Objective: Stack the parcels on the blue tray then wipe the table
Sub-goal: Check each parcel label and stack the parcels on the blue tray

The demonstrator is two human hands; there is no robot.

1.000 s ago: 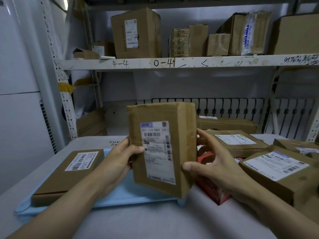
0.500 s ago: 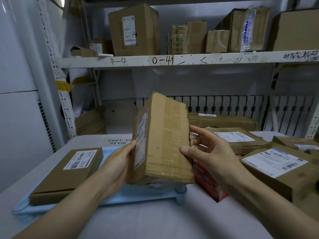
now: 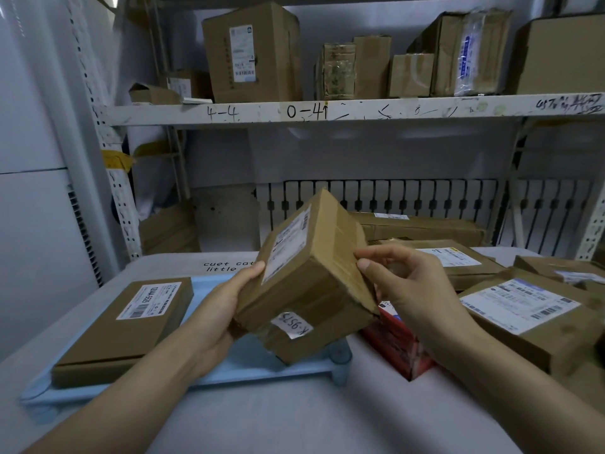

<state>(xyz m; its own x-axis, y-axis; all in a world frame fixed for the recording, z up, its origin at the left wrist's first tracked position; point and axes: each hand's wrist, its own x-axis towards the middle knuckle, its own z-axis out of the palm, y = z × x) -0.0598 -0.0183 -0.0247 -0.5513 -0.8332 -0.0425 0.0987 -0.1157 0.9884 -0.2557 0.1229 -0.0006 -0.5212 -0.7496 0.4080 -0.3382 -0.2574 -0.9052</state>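
I hold a brown cardboard parcel [image 3: 307, 283] tilted in the air above the right end of the blue tray [image 3: 248, 365]. My left hand [image 3: 226, 306] grips its left side from below, thumb near the white shipping label. My right hand [image 3: 406, 286] pinches the parcel's right edge with thumb and fingers. A small white sticker with handwriting faces me on the parcel's underside. One flat brown parcel [image 3: 131, 326] lies on the left part of the tray.
A red box [image 3: 399, 348] and several labelled brown parcels [image 3: 530, 312] crowd the right side of the grey-white table [image 3: 294, 417]. A long carton [image 3: 422, 227] lies at the back. The shelf [image 3: 327, 109] above carries more cartons.
The parcel has been turned from upright with its label facing me to tilted, label now up and to the left, underside sticker showing. Both hands shifted their hold with it.
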